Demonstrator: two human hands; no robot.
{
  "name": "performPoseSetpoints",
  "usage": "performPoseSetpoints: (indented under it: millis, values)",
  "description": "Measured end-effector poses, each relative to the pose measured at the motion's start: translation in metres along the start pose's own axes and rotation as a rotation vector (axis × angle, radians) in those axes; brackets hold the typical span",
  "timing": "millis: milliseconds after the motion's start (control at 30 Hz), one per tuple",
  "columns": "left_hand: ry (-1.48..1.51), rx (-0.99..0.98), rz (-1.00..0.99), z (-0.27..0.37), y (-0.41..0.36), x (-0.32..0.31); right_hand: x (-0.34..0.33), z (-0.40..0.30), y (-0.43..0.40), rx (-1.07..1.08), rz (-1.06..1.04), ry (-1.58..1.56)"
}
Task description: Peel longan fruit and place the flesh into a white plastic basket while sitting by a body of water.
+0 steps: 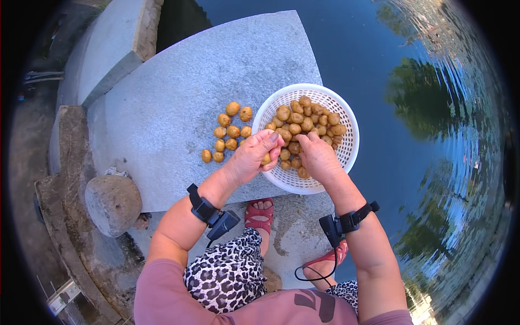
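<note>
A round white plastic colander (350, 134) with slotted walls holds a heap of small brown potatoes (305, 122). Over its left rim, my left hand (260, 151) is closed around a small potato (266, 159), which shows below the thumb. My right hand (319, 156) reaches into the colander, its bent fingers touching the heap near a darker potato (294, 147). The fingertips are partly hidden, so whether they grip one is unclear. Left of the colander, several yellowish potatoes (232, 131) lie loose on the stone slab, one partly hidden behind my left hand.
The colander stands on a grey stone slab (170, 105) at the edge of water (357, 81). A rounded boulder (113, 205) sits at the left, below a raised stone block (109, 48). My sandalled feet (258, 215) are on a lower stone surface.
</note>
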State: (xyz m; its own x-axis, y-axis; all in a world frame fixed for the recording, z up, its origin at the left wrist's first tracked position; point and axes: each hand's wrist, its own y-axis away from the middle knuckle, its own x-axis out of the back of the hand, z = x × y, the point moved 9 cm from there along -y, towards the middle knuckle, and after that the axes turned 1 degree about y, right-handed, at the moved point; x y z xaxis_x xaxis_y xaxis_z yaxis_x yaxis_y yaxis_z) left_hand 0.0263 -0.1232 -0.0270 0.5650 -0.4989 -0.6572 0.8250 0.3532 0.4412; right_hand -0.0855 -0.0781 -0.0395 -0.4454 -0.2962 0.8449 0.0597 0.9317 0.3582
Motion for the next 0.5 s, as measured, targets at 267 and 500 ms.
performPoseSetpoints:
  millis: [267,500]
  values:
    - [-0.077,0.017,0.047,-0.006,-0.005,-0.004,-0.004,0.014,0.032,-0.162,-0.097,-1.783]
    - [-0.324,-0.018,0.061,0.006,-0.003,-0.034,0.001,-0.014,0.046,-0.025,-0.001,-2.098]
